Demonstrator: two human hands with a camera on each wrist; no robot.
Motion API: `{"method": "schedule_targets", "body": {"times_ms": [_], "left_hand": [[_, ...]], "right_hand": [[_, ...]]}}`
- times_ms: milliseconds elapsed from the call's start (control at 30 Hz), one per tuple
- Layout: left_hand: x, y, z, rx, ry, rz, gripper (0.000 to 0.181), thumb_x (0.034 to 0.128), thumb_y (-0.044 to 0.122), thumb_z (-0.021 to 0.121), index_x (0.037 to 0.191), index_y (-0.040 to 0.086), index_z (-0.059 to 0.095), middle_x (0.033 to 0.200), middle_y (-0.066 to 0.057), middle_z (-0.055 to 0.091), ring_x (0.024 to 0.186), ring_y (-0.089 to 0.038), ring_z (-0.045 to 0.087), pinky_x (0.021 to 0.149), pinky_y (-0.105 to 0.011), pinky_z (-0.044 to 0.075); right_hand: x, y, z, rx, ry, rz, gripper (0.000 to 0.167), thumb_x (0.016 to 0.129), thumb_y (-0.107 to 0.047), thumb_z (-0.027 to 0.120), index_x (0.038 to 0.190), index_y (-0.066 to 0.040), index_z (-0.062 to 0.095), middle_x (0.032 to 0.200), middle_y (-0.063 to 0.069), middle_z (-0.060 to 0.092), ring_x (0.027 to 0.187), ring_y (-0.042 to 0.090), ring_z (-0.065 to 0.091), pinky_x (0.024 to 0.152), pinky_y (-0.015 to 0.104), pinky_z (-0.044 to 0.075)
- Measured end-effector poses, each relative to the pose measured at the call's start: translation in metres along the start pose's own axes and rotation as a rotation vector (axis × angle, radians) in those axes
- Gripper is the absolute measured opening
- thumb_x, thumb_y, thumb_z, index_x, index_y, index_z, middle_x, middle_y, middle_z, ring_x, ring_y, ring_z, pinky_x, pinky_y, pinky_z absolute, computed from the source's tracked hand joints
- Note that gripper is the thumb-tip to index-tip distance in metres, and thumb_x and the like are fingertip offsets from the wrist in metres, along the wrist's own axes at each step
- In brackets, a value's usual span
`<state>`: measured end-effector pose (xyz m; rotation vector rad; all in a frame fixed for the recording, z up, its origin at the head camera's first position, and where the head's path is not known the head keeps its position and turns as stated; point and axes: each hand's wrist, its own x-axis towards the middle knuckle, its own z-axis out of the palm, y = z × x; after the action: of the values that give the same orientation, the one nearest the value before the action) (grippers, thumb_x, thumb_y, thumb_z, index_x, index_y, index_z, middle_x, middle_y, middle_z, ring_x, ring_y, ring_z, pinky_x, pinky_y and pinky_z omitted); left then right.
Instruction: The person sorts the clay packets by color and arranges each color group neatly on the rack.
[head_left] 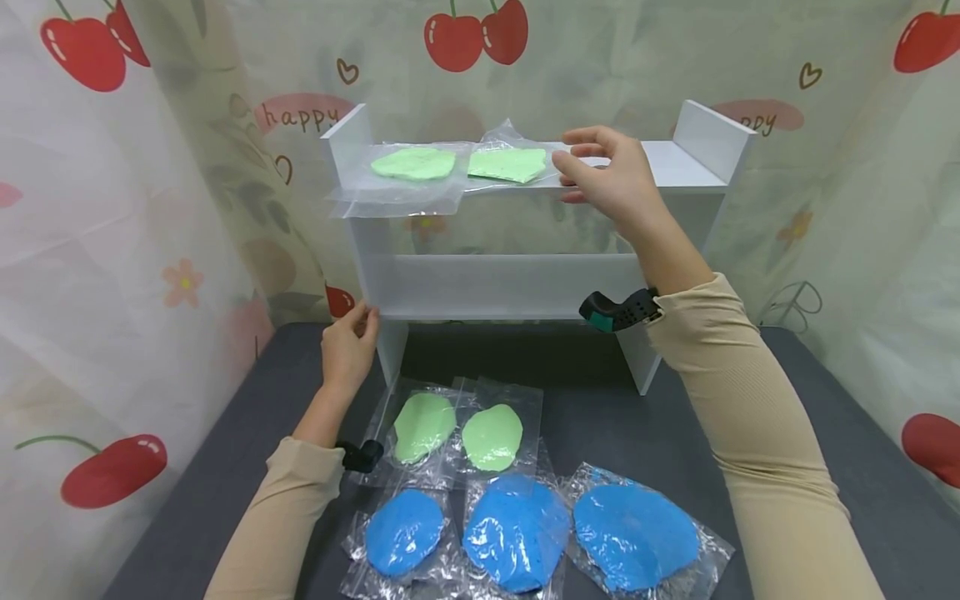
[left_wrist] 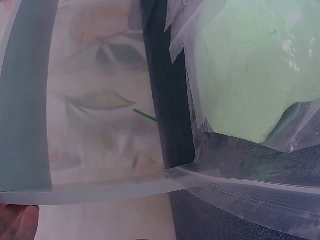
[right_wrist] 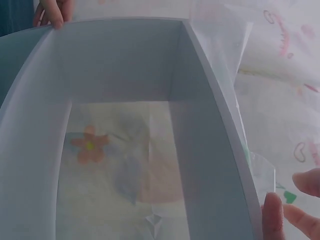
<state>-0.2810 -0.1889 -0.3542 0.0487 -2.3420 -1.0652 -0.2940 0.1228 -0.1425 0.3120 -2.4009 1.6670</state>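
A white shelf unit [head_left: 517, 287] stands on the dark table. My left hand [head_left: 351, 346] grips the front edge of its left side panel, seen also in the right wrist view, where that hand [right_wrist: 54, 12] appears at the upper left. Two clear bags with flattened light green pieces lie on the top board: a left one [head_left: 414, 164] whose plastic hangs over the front edge, and a right one [head_left: 508, 165]. Beside the right bag my right hand [head_left: 611, 179] hovers, fingers spread and apart, nothing visible between them. In the right wrist view its fingers [right_wrist: 272, 217] are near the board's edge.
In front of the shelf lie two more bagged green pieces, a left one [head_left: 424, 427] and a right one [head_left: 492, 437]. Nearer are three bagged blue pieces: left [head_left: 405, 532], middle [head_left: 516, 533] and right [head_left: 633, 537]. A patterned curtain [head_left: 187, 250] surrounds the table.
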Motion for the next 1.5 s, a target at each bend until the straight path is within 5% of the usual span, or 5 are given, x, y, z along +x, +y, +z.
{"method": "schedule_targets", "body": {"times_ms": [300, 767, 967, 1333, 1500], "left_hand": [[0.000, 0.001, -0.001, -0.002, 0.009, 0.001, 0.036, 0.0961, 0.025, 0.051, 0.127, 0.008, 0.059, 0.107, -0.016, 0.070, 0.090, -0.031, 0.069, 0.071, -0.045, 0.052], [0.000, 0.000, 0.000, -0.001, 0.013, 0.016, 0.035, 0.0960, 0.024, 0.051, 0.125, 0.007, 0.061, 0.105, -0.017, 0.070, 0.089, -0.032, 0.069, 0.071, -0.045, 0.052], [-0.001, 0.001, 0.000, 0.003, 0.014, 0.021, 0.035, 0.0961, 0.024, 0.051, 0.125, 0.007, 0.060, 0.104, -0.017, 0.070, 0.088, -0.032, 0.069, 0.070, -0.046, 0.052], [-0.001, 0.000, 0.000, -0.008, 0.016, 0.014, 0.036, 0.0961, 0.025, 0.051, 0.126, 0.007, 0.060, 0.105, -0.017, 0.070, 0.089, -0.031, 0.069, 0.070, -0.045, 0.052], [-0.001, 0.000, 0.001, -0.006, 0.021, 0.016, 0.036, 0.0962, 0.025, 0.051, 0.127, 0.007, 0.059, 0.105, -0.017, 0.070, 0.088, -0.032, 0.069, 0.071, -0.046, 0.052]], "right_hand": [[-0.021, 0.014, -0.008, 0.036, 0.001, -0.116, 0.040, 0.089, -0.022, 0.061, 0.124, -0.004, 0.056, 0.111, 0.001, 0.053, 0.075, 0.006, 0.064, 0.065, 0.017, 0.054], [-0.060, 0.067, 0.004, -0.096, -0.175, -0.203, 0.034, 0.093, -0.021, 0.058, 0.122, -0.004, 0.058, 0.108, 0.006, 0.059, 0.076, 0.002, 0.063, 0.069, 0.020, 0.054], [-0.075, 0.098, 0.014, -0.106, -0.285, -0.149, 0.034, 0.093, -0.018, 0.056, 0.124, -0.002, 0.056, 0.117, 0.017, 0.059, 0.082, 0.008, 0.064, 0.072, 0.023, 0.054], [-0.100, 0.160, 0.035, -0.081, -0.392, -0.029, 0.036, 0.093, -0.020, 0.057, 0.126, -0.006, 0.054, 0.110, 0.018, 0.060, 0.085, 0.013, 0.065, 0.075, 0.031, 0.055], [-0.110, 0.184, 0.043, -0.079, -0.431, 0.032, 0.039, 0.093, -0.021, 0.058, 0.128, -0.004, 0.052, 0.110, 0.020, 0.061, 0.090, 0.027, 0.066, 0.075, 0.034, 0.056]]}}
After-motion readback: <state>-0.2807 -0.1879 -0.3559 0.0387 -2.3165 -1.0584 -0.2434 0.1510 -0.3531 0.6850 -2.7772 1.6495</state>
